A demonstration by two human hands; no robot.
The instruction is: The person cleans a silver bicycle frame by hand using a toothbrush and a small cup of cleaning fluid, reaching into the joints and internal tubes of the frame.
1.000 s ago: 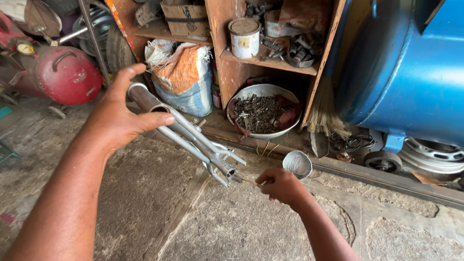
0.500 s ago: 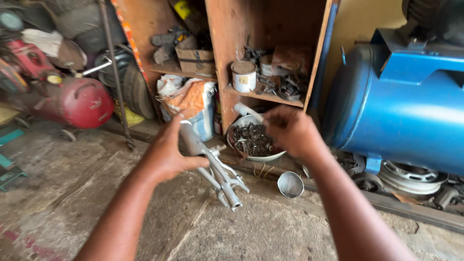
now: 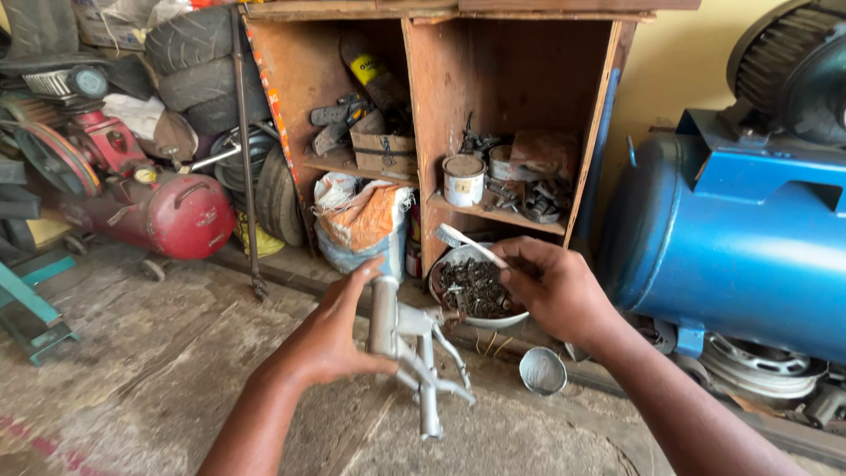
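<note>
We are in a cluttered workshop with a rough concrete floor (image 3: 150, 370). To our right sits a big blue tank (image 3: 731, 247), to our left a red compressor (image 3: 167, 211), and ahead a wooden shelf (image 3: 423, 132) holding tins and scrap. Our left hand (image 3: 330, 339) grips a silver metal frame piece (image 3: 414, 353) by its tube. Our right hand (image 3: 551, 286) reaches into a bowl of bolts (image 3: 476, 295) under the shelf, fingers curled; whether they pinch anything we cannot tell. A small tin cup (image 3: 542, 370) lies nearby.

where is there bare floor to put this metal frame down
Bare concrete floor lies below the left hand and its metal frame, between the red tank and small tin. The wooden shelves and bowl of bolts under the right hand are crowded.
</note>
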